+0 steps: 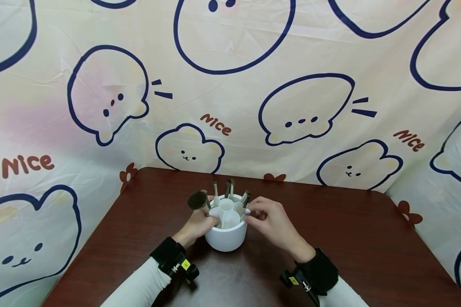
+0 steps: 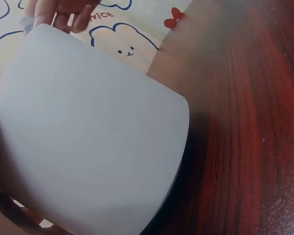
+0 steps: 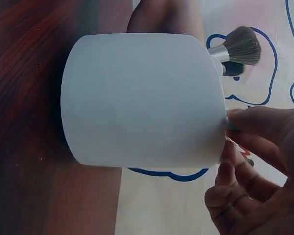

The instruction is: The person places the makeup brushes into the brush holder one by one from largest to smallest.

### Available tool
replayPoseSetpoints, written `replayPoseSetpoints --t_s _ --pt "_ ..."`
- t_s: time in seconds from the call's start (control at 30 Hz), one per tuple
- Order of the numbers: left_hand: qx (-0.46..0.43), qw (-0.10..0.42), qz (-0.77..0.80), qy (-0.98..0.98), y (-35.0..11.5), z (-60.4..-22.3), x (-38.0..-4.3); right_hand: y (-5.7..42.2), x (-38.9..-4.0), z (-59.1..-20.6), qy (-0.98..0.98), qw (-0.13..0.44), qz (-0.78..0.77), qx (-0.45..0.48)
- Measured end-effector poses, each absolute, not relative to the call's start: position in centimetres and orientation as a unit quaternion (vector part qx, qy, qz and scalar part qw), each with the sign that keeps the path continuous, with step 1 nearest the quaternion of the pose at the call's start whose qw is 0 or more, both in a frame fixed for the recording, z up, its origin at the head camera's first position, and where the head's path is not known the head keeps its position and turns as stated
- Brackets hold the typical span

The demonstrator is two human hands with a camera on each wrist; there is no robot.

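A white round makeup brush holder (image 1: 226, 239) with several compartments stands on the table. My left hand (image 1: 197, 224) grips its left side, the thumb at the rim. At the right rim, my right hand (image 1: 272, 220) pinches a small pale piece (image 1: 247, 211) between thumb and forefinger; what it belongs to is mostly hidden. A large fluffy makeup brush (image 1: 197, 200) leans out of the holder on the left. Several smaller brushes (image 1: 230, 186) stand bristles up at the back and right. In both wrist views the holder's smooth wall (image 3: 142, 103) fills the middle.
The dark reddish-brown wooden table (image 1: 169, 187) extends around the holder. Behind it and at the sides hangs a pale cloth (image 1: 238, 98) with blue-outlined cartoon figures. Each wrist wears a black band (image 1: 318, 273) with a small camera.
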State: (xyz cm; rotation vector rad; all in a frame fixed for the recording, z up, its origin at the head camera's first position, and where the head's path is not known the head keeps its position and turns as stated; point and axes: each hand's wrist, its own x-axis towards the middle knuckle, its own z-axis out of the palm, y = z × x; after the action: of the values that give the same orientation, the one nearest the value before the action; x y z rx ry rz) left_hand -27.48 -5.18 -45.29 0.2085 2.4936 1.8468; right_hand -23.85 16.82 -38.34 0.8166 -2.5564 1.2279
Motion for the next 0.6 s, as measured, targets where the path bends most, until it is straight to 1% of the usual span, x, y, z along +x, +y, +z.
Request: replayPoseSetpoints --t_s 0.03,0.23,0.43,0.5,0.6 --pt "0.067 0.019 0.593 0.802 -5.2 -45.3 -27.6 16.9 -24.3 -38.9 -0.866 0.094 0.411 0.27" --pt "0.087 0.029 0.602 0.793 -5.6 -45.1 -27.5 16.9 -24.1 -38.8 -0.878 0.084 0.394 0.259" --pt "0.138 0.056 0.651 0.744 -6.9 -42.5 -26.4 18.5 -23.9 -37.8 -0.88 0.089 0.384 0.264" --pt "0.144 0.067 0.657 0.737 -7.4 -41.7 -26.0 19.2 -23.8 -37.6 -0.882 0.091 0.38 0.262" --pt "0.138 0.082 0.659 0.735 -8.2 -41.8 -25.7 20.4 -23.8 -37.4 -0.887 0.098 0.372 0.255"
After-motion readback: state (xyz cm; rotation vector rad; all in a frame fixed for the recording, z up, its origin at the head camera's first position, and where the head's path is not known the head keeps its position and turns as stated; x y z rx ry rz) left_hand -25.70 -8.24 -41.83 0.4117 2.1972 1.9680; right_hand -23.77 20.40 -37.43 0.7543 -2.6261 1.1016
